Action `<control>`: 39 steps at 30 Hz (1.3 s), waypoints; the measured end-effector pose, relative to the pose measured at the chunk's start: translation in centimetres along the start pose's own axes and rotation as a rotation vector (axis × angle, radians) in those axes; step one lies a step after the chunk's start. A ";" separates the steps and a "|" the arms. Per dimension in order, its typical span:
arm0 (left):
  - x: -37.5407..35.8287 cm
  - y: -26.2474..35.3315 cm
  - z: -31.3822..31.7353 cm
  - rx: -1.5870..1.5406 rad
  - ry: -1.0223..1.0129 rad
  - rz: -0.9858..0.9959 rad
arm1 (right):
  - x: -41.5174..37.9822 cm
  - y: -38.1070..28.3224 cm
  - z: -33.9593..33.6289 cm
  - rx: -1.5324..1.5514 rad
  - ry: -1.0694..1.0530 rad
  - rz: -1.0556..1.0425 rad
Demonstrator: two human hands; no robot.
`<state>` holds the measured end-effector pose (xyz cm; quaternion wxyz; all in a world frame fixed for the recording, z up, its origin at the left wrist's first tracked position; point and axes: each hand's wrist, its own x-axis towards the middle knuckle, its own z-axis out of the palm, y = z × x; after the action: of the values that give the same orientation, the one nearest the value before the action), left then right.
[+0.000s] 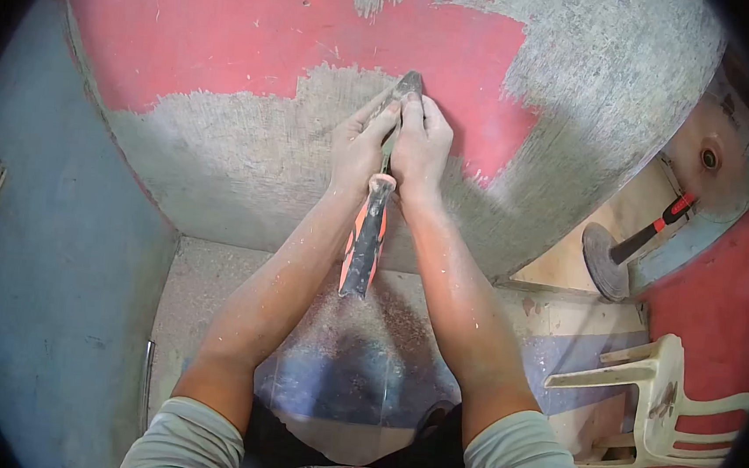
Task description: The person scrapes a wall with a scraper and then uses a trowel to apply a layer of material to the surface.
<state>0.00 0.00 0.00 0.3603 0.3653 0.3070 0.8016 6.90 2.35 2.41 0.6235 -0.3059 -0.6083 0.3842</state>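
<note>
Both my hands grip a paint scraper (363, 246), its orange and black handle hanging down towards me between my forearms. My left hand (359, 149) is closed on the left side of the blade. On the other side, my right hand (423, 145) is closed with the fingers pressed near the tip. The grey blade end (410, 83) is against the wall, at the border between pink paint (231, 42) and bare grey surface (224, 139). Pale dust coats both hands and forearms. The fingers hide much of the blade.
A blue wall (68, 210) stands at left, a red wall (694, 312) at right. A white plastic chair (662, 406) is at lower right. Above it, a tool with a round grey disc (605, 263) and black-red handle rests by a ledge. Debris dots the floor (212, 287).
</note>
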 end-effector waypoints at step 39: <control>-1.4 -3.4 -1.6 0.411 0.150 0.072 | -1.3 4.1 -1.2 -0.155 -0.008 0.043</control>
<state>0.60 0.37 -3.97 0.2256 0.3811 0.4767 0.7593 7.74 3.44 -1.85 0.5872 -0.3645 -0.6320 0.3506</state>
